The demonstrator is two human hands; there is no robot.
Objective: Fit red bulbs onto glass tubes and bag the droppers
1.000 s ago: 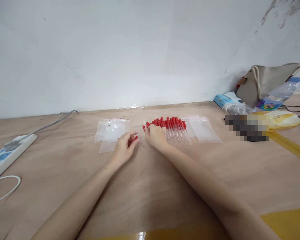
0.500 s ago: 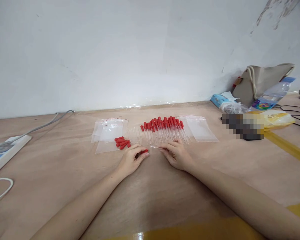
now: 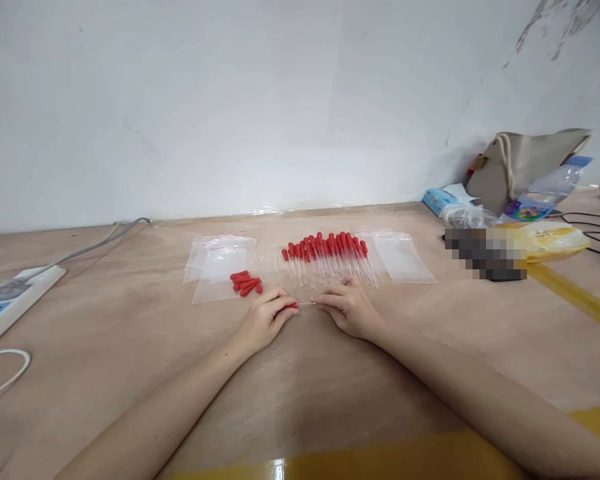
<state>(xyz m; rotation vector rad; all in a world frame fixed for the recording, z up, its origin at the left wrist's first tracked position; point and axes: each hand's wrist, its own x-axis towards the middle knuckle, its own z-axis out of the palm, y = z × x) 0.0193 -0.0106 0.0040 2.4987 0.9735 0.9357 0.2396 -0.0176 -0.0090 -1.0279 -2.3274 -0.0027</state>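
Left hand [image 3: 269,319]: fingers curled nearly closed, thumb and forefinger pinching a red bulb [image 3: 292,306], probably to keep its small end steady.
Right hand [image 3: 349,308]: half-curled, fingertips closed on a clear tube [image 3: 306,304] that points at the bulb, seemingly held level so the two line up end to end.
Loose bulbs [image 3: 246,283]: heaped just beyond the left hand, likely for short reach.
Bare tubes [image 3: 270,267]: between that heap and the capped droppers.
Capped droppers [image 3: 330,248]: side by side, red ends toward the wall [image 3: 280,120], perhaps to keep them orderly.
Plastic bags [image 3: 225,263]: flat on the counter [image 3: 290,387], at either side of the spread.
Hard to make out: most of the held bulb is behind fingers; whether the tube enters it cannot be told. Bare tubes blur together, uncountable. A dark object [image 3: 485,253] is pixelated; the power strip [image 3: 40,283] is cut off.
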